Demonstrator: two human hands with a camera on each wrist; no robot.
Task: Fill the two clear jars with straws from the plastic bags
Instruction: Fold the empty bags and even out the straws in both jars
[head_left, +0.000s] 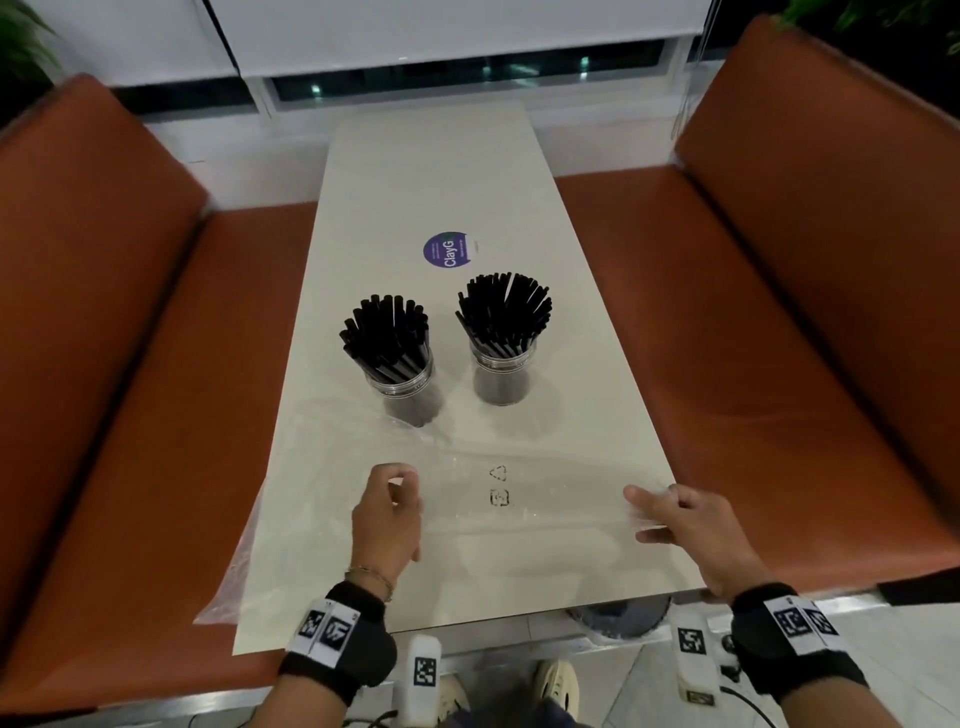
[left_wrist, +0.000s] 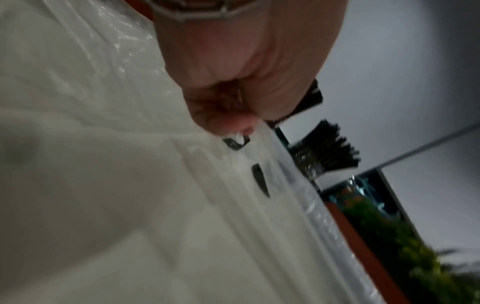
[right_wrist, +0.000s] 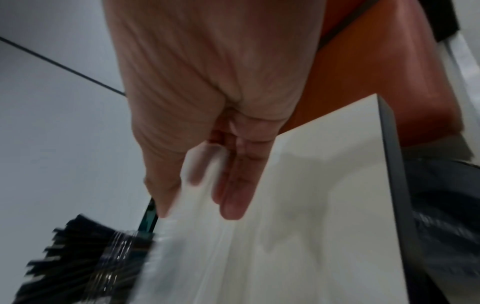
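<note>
Here both clear jars (head_left: 402, 387) stand packed with upright black straws (head_left: 387, 332).

Two clear jars stand upright side by side mid-table, the left jar (head_left: 407, 387) and right jar (head_left: 502, 378) each packed with black straws (head_left: 387, 332). An empty clear plastic bag (head_left: 498, 499) lies flat in front.

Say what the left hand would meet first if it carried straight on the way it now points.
Probably the left jar of black straws. The left hand, pinching the clear plastic bag, points up the table, and only flat bag lies between. Depth is unclear; it might pass just beside the jar.
</note>
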